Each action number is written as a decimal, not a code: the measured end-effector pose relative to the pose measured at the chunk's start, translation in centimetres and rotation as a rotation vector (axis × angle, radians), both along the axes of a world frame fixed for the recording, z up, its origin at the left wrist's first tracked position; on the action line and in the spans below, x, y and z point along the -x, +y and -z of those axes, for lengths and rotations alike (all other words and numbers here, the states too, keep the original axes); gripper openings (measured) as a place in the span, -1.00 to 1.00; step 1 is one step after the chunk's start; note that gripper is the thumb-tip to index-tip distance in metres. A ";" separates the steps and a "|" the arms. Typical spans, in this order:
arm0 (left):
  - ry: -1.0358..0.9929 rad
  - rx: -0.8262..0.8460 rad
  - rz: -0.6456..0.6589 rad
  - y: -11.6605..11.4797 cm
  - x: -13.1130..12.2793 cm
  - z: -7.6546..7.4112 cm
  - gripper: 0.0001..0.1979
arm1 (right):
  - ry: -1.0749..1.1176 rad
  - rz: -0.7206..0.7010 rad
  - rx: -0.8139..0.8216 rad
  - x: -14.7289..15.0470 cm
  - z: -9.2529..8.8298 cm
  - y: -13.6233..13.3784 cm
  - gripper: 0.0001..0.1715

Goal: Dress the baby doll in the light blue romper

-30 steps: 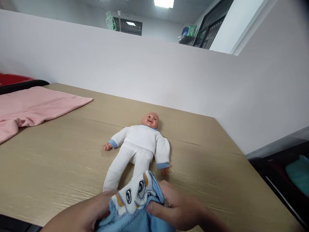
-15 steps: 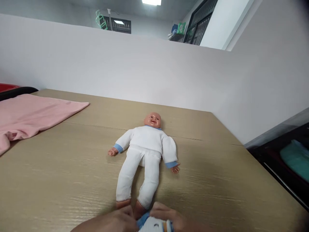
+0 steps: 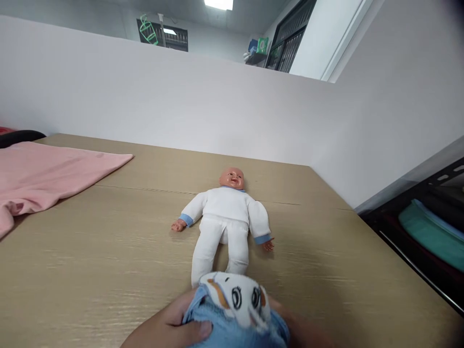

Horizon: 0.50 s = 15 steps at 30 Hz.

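Note:
Between my hands, at the bottom centre, is a small light-blue knit garment (image 3: 232, 331) with a white cartoon face, dark eyes and orange patches on it. Which piece of clothing it is, I cannot tell. My left hand (image 3: 177, 321) grips its left side, thumb pressed on the front and fingers behind. On the right side is my right hand (image 3: 290, 316), its fingers hidden behind the cloth. A baby doll (image 3: 226, 208) in a white top and trousers with blue cuffs lies face up on the table, and the garment hides its feet.
The wood-grain table (image 3: 108, 261) runs back to a white partition wall (image 3: 163, 96). A pink cloth (image 3: 54, 169) lies at the left, by a black rounded object (image 3: 21, 137). Low on the right, a dark rack (image 3: 402, 251) holds green folded fabric (image 3: 431, 232).
The garment has come up into fuller view, its cartoon face now showing. My hands have moved from beside the doll's feet to the garment's sides. The camera view has shifted slightly.

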<state>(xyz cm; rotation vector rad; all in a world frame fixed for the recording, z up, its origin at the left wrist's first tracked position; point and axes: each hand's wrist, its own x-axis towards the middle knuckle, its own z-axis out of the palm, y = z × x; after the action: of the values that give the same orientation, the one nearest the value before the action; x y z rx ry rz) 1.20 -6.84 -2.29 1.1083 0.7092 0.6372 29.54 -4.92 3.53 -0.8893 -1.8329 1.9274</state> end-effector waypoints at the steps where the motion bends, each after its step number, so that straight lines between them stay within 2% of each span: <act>1: -0.019 -0.022 0.021 -0.1 -0.2 0.1 -0.30 | 0.046 0.048 0.062 -0.1 0.2 -0.3 -0.24; 4: -0.187 -0.054 0.106 -0.2 -1.0 0.6 -0.14 | 0.175 0.126 0.300 -0.4 1.3 -1.2 -0.20; 7: -0.366 0.012 0.100 -0.4 -1.2 1.9 0.00 | 0.200 0.077 0.408 0.0 2.2 -1.0 -0.25; 9: -0.390 0.095 0.022 -0.5 -0.9 2.8 -0.10 | 0.189 0.056 0.404 0.4 1.9 -0.3 -0.27; 11: -0.362 0.170 -0.071 -0.5 -0.5 3.1 -0.26 | 0.220 0.034 0.361 0.9 0.9 0.7 -0.20; 13: -0.331 0.184 -0.105 -0.2 -0.4 2.4 -0.40 | 0.257 0.002 0.314 1.5 -0.3 1.4 -0.14; 15: -0.288 0.128 -0.057 0.3 -0.7 0.8 -0.44 | 0.204 0.066 0.233 2.0 -1.2 1.8 -0.28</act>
<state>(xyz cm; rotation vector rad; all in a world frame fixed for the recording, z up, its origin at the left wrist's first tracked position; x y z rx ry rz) 1.93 -6.52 -3.05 0.8591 0.5268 0.7713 27.56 -3.13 4.71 -0.7766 -1.4686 2.1332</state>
